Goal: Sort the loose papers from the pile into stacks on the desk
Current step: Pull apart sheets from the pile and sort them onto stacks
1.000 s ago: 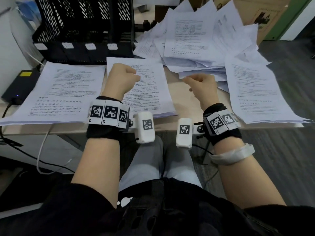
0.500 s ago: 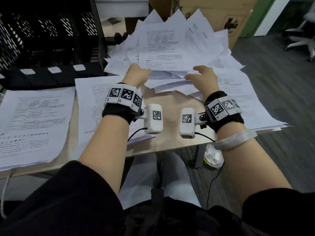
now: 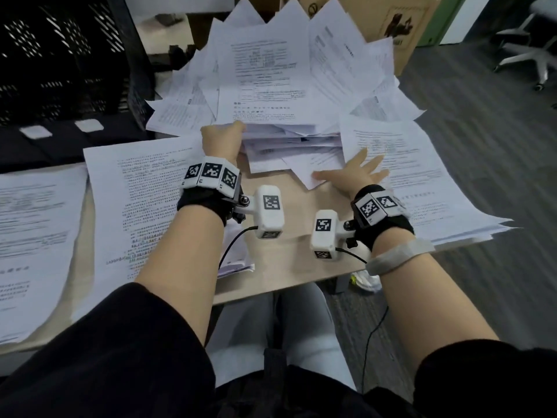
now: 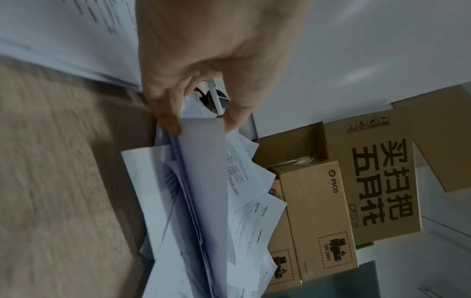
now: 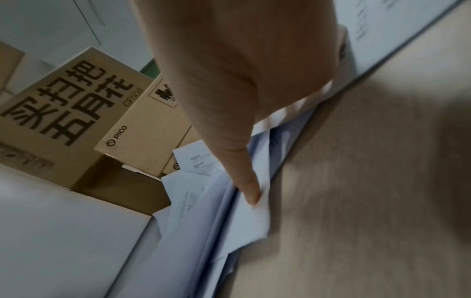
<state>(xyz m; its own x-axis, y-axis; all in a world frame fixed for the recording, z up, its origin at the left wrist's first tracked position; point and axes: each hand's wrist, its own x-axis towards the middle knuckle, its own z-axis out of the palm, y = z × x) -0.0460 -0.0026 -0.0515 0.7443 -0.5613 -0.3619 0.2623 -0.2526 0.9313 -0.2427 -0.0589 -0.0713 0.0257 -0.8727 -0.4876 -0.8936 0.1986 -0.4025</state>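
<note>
Head view: the left hand point(image 3: 221, 140) grasps the near edge of the top sheet of the loose pile of white printed papers point(image 3: 271, 86) on the light wooden bench point(image 3: 280, 260). The right hand point(image 3: 354, 173), fingers spread flat, presses a low sheet just beside.

Left wrist view: thumb and fingers point(image 4: 167, 119) pinch a lifted sheet's edge.

Right wrist view: a straight fingertip point(image 5: 251, 193) rests on paper.
</note>
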